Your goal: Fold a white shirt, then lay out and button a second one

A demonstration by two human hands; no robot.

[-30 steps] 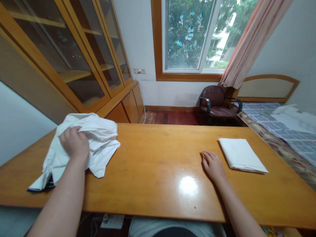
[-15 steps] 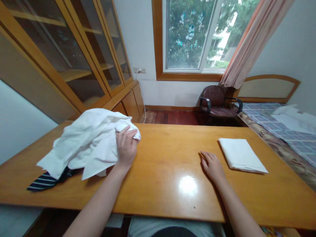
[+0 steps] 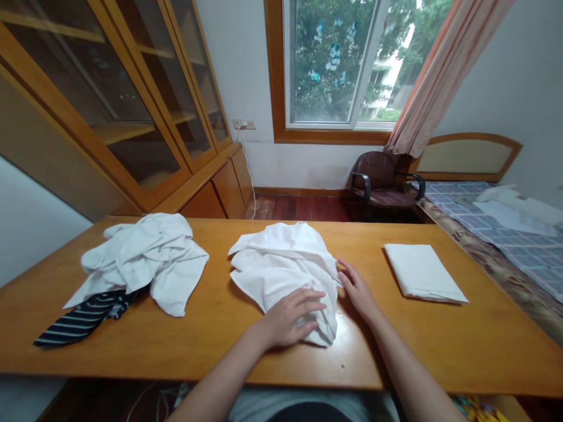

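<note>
A crumpled white garment [image 3: 281, 266] lies in the middle of the wooden table [image 3: 211, 334]. My left hand [image 3: 290, 316] rests on its near edge with fingers spread over the cloth. At the garment's right edge, my right hand [image 3: 357, 288] touches it with fingers extended. A second crumpled white pile [image 3: 145, 258] sits at the left, partly covering a dark striped tie [image 3: 79, 319]. A neatly folded white cloth [image 3: 422, 272] lies to the right.
A glass-door wooden cabinet [image 3: 109, 99] stands along the left wall. Beyond the table are a dark red armchair [image 3: 382, 181], a window with a pink curtain [image 3: 435, 70], and a bed [image 3: 505, 228] with white items at the right.
My left hand pulled one white garment off the left pile and brought it to the table's middle, uncovering the striped tie. My right hand moved left to the garment's edge.
</note>
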